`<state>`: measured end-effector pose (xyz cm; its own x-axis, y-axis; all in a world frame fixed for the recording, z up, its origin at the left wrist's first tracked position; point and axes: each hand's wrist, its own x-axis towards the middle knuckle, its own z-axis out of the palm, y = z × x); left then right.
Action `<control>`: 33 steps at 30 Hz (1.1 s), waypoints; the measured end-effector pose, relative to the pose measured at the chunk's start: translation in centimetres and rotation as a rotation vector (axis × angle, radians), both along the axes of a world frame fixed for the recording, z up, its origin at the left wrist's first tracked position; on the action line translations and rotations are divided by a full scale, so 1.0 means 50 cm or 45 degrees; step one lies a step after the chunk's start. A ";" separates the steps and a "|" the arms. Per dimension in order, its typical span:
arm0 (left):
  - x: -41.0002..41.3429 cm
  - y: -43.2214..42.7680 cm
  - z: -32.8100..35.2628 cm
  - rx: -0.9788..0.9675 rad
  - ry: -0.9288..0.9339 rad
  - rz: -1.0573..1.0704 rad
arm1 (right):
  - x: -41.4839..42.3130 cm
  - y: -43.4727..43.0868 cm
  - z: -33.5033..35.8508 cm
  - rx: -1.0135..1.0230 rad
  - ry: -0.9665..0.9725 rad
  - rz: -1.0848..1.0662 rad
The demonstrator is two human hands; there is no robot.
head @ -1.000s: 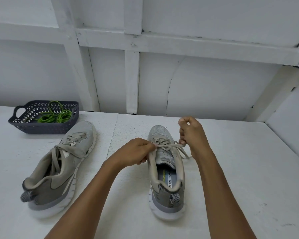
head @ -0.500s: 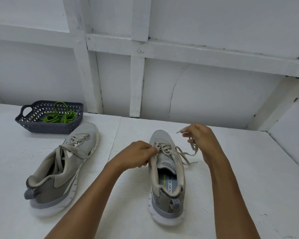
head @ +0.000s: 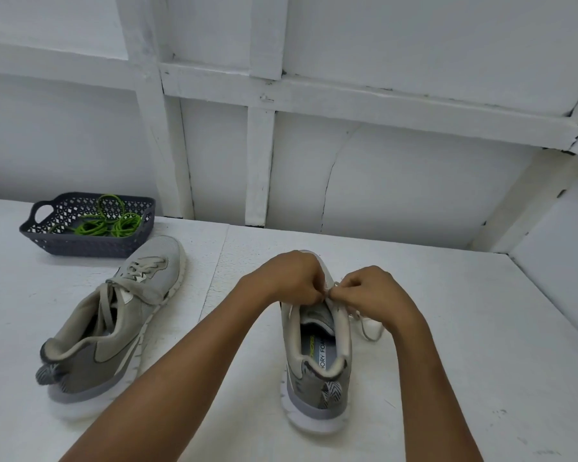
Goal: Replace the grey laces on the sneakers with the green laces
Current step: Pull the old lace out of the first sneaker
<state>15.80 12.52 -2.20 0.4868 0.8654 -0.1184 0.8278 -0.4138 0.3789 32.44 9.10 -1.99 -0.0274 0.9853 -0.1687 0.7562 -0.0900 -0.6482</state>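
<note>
A grey sneaker point(head: 317, 368) stands heel toward me in the middle of the white table. My left hand point(head: 287, 278) and my right hand point(head: 372, 295) meet over its tongue, fingers curled, both pinching the grey lace point(head: 364, 323) near the top eyelets. A loose end of that lace trails on the table to the right of the shoe. My hands hide the front eyelets. A second grey sneaker point(head: 114, 321) lies to the left, its grey lace still tied. Green laces point(head: 109, 223) lie coiled in a dark basket point(head: 80, 243) at the back left.
A white panelled wall point(head: 381, 181) closes the back of the table point(head: 481, 328), and a side wall stands at the right. The basket sits just behind the toe of the left sneaker.
My right hand came back from the right side to the shoe's tongue, and my left hand slid forward over the laces. Both hands now pinch the lace together.
</note>
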 end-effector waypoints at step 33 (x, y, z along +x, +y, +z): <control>0.012 0.014 0.006 0.198 0.066 -0.032 | 0.010 0.021 -0.035 -0.165 0.395 -0.164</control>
<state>16.40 13.21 -1.87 0.5055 0.8628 -0.0093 0.8331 -0.4852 0.2655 32.94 10.16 -3.73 0.0264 0.9549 -0.2957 0.5026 -0.2684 -0.8218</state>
